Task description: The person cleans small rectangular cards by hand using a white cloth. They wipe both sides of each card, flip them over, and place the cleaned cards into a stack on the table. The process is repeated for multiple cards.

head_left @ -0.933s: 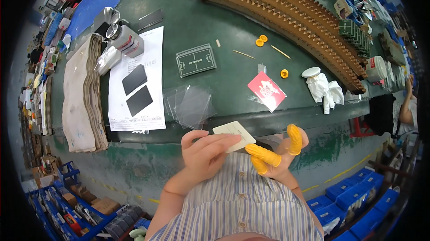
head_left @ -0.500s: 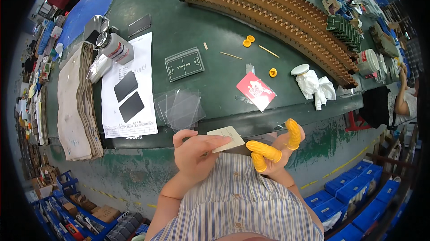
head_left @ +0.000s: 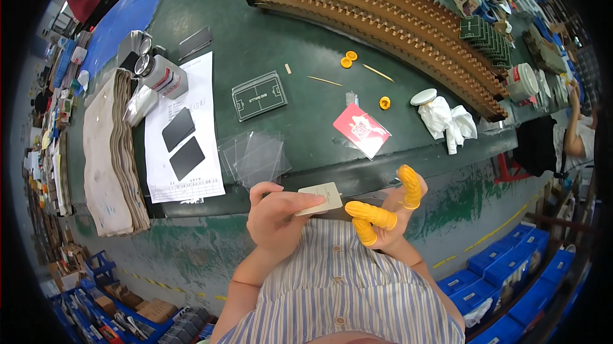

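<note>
My left hand [head_left: 276, 219] pinches a small beige card [head_left: 324, 198] with rounded corners, thumb on top, at the table's front edge. To its right is my right hand [head_left: 389, 216], with yellow finger cots [head_left: 375, 215] on several fingers. A thin see-through film [head_left: 375, 196] shows between these fingers, just right of the card; its far edge glints and its outline is hard to make out. On the table ahead lie overlapping clear plastic sheets [head_left: 255, 159], a stack of dark green printed cards [head_left: 258, 96] and a pink card [head_left: 361, 130].
Two black cards [head_left: 186, 159] lie on a printed paper sheet [head_left: 207, 98], beside a pile of stained cloths [head_left: 108, 165] and a white bottle [head_left: 167, 77]. Long slotted wooden racks [head_left: 377, 31] cross the far side. Toothpicks [head_left: 378, 72], loose finger cots [head_left: 384, 102] and white crumpled tissue [head_left: 444, 120] are nearby.
The beige card has turned slightly and moved a little left and down in my left hand. My right hand has shifted slightly left; the view has tilted a little.
</note>
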`<state>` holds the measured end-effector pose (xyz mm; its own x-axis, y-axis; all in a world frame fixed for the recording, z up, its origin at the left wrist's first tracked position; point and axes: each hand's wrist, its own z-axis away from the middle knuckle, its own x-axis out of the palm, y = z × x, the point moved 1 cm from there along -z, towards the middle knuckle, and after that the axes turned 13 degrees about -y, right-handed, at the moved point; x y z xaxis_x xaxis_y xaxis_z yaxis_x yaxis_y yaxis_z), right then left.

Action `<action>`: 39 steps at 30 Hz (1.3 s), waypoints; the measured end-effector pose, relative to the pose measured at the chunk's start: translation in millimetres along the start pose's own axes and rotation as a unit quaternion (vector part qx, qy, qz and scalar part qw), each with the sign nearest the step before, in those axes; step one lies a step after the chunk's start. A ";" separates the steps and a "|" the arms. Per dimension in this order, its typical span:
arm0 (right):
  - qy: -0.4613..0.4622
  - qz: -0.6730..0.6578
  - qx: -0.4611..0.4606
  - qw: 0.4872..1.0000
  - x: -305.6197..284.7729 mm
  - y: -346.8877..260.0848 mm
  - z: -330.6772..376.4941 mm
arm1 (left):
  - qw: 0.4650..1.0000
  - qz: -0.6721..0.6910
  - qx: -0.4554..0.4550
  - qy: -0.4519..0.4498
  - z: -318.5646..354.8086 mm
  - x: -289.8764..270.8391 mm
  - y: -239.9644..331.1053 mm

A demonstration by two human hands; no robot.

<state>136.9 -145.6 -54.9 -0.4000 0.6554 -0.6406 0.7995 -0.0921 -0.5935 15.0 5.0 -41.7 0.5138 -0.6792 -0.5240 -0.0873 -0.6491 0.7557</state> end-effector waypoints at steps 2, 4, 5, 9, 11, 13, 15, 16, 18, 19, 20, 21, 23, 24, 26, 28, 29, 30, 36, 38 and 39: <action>-0.009 0.003 -0.015 1.000 -0.5 0.3 -1.4 | 1.000 0.022 -0.005 0.015 -0.1 2.6 -1.0; -0.016 0.006 -0.011 1.000 -0.5 0.8 -0.5 | 0.998 0.053 -0.011 0.032 0.5 5.4 -3.2; -0.020 0.007 0.001 1.000 -0.2 1.6 1.3 | 0.996 0.073 -0.015 0.041 1.3 6.9 -5.3; -0.019 -0.017 -0.005 1.000 2.1 6.2 6.1 | 0.989 0.125 -0.041 0.068 1.2 9.1 -4.5; -0.020 -0.026 0.016 0.999 0.9 2.8 3.5 | 0.988 0.130 -0.042 0.068 0.8 10.1 -5.5; -0.022 -0.014 0.007 1.000 -0.6 -1.5 -1.6 | 0.988 0.132 -0.041 0.068 0.3 11.0 -5.4; -0.027 0.018 -0.032 0.999 -0.8 -4.0 -6.3 | 0.988 0.132 -0.039 0.068 0.1 11.9 -4.6; -0.021 0.013 -0.023 0.999 -0.1 -3.8 -5.7 | 0.988 0.134 -0.037 0.072 0.2 12.3 -4.5; -0.011 0.002 -0.005 1.000 1.7 -3.3 -3.0 | 0.987 0.137 -0.035 0.079 0.9 13.3 -5.0; -0.013 0.001 -0.006 1.000 1.6 -3.6 -2.8 | 0.986 0.140 -0.035 0.079 0.9 13.2 -4.7; -0.015 0.000 -0.006 1.000 1.0 -3.8 -2.7 | 0.986 0.143 -0.035 0.080 1.0 13.1 -4.4; -0.016 -0.002 -0.007 1.000 1.0 -4.1 -2.8 | 0.985 0.146 -0.036 0.080 1.1 12.6 -4.2; -0.027 0.001 -0.009 1.000 2.5 -2.4 -1.5 | 0.986 0.141 -0.035 0.079 1.1 13.8 -4.5; -0.026 0.001 -0.007 1.000 2.5 -1.9 -1.2 | 0.987 0.138 -0.034 0.079 1.1 14.3 -4.7; -0.022 -0.002 -0.004 1.000 0.4 -2.5 -2.4 | 0.986 0.142 -0.040 0.080 0.7 13.9 -4.3; -0.015 -0.003 -0.008 1.000 -0.3 -2.4 -2.9 | 0.985 0.144 -0.044 0.081 0.9 14.1 -4.0; -0.013 -0.003 -0.014 1.000 0.3 -1.7 -2.8 | 0.985 0.143 -0.045 0.082 1.2 14.4 -4.0; -0.011 -0.002 -0.021 1.000 0.7 -1.3 -2.8 | 0.985 0.142 -0.046 0.083 1.5 14.7 -3.9; -0.067 0.022 -0.004 0.997 -1.1 0.1 0.4 | 0.983 0.153 -0.047 0.091 2.1 14.6 -4.2; -0.058 -0.014 -0.004 0.998 2.1 0.5 2.8 | 0.984 0.151 -0.044 0.089 2.0 15.4 -4.7; -0.053 -0.032 -0.004 0.998 3.5 0.4 3.3 | 0.984 0.150 -0.043 0.088 1.9 15.8 -4.8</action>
<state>134.3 -145.8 -59.0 -0.4953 0.5769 -0.6495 0.7741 -0.0461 -0.6313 21.9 -3.2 -54.3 0.6159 -0.7613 -0.2028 -0.1889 -0.3926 0.9001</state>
